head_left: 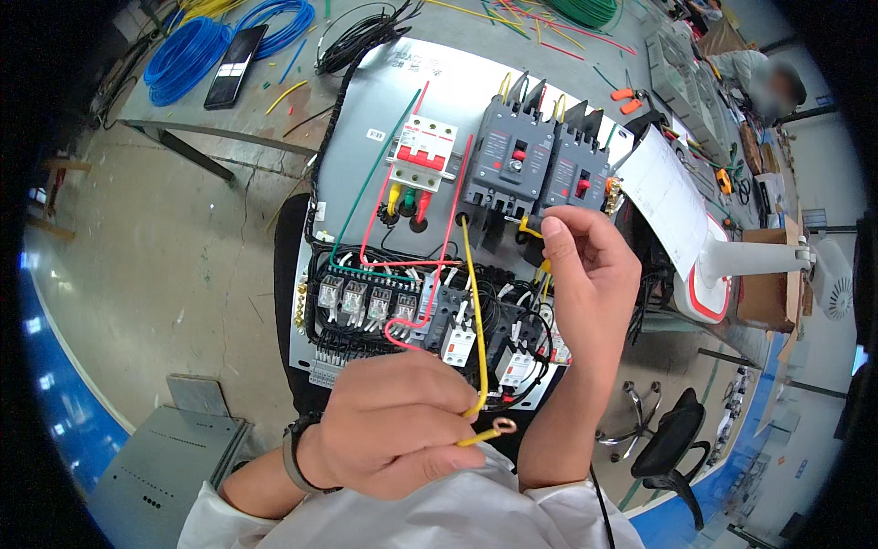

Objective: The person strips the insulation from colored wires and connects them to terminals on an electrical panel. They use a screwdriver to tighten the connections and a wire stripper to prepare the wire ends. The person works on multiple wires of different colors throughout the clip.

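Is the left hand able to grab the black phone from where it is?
Probably not: the left hand is holding a yellow wire, and the black smartphone lies well out of its grasp, off beyond the left side of the metal panel.

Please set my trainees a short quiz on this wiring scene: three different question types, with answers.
1. Which hand grips the yellow wire end with a ring terminal?
2. True or false: that ring terminal is screwed onto a breaker.
3. Fill in the blank: on the bench, a black, rectangular ____ lies next to the blue cable coils.

Key:
1. The left hand.
2. False; it sticks out free in front of the hand's fingers.
3. Phone.
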A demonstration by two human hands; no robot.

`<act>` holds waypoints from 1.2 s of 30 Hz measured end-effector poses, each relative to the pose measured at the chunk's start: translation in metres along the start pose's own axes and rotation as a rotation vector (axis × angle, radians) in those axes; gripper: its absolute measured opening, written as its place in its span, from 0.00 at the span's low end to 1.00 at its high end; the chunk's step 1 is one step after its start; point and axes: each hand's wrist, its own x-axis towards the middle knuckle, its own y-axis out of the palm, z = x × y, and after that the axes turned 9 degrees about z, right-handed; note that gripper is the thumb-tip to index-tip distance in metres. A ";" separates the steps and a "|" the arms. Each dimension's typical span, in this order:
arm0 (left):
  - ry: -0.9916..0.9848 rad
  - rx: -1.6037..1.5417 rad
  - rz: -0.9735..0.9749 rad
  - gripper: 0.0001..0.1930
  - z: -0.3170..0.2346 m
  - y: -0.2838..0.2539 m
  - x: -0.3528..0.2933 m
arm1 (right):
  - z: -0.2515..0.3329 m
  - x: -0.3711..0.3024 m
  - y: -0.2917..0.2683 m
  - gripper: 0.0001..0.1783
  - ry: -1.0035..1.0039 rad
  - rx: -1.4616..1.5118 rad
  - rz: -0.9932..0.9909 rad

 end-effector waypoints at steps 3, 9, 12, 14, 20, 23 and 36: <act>0.044 0.012 -0.040 0.12 0.002 0.004 0.004 | 0.000 0.001 0.002 0.10 0.017 0.024 -0.003; 0.001 0.005 -0.003 0.09 0.007 0.005 -0.002 | 0.001 0.000 0.003 0.09 -0.010 0.025 -0.013; 0.017 0.038 0.044 0.10 0.009 0.007 -0.003 | 0.000 0.003 0.004 0.09 -0.012 0.036 -0.009; 0.031 0.089 0.111 0.10 0.010 0.007 0.000 | -0.001 0.004 0.004 0.09 -0.008 0.031 -0.010; 0.031 0.172 0.191 0.10 0.009 0.015 0.001 | -0.001 0.005 0.004 0.09 0.009 0.013 -0.014; 0.028 0.175 0.194 0.10 0.008 0.016 0.001 | 0.000 0.006 0.004 0.10 0.008 0.023 -0.013; -0.327 0.079 -0.228 0.12 0.030 0.012 0.013 | -0.002 0.040 0.016 0.11 -0.150 -0.224 0.007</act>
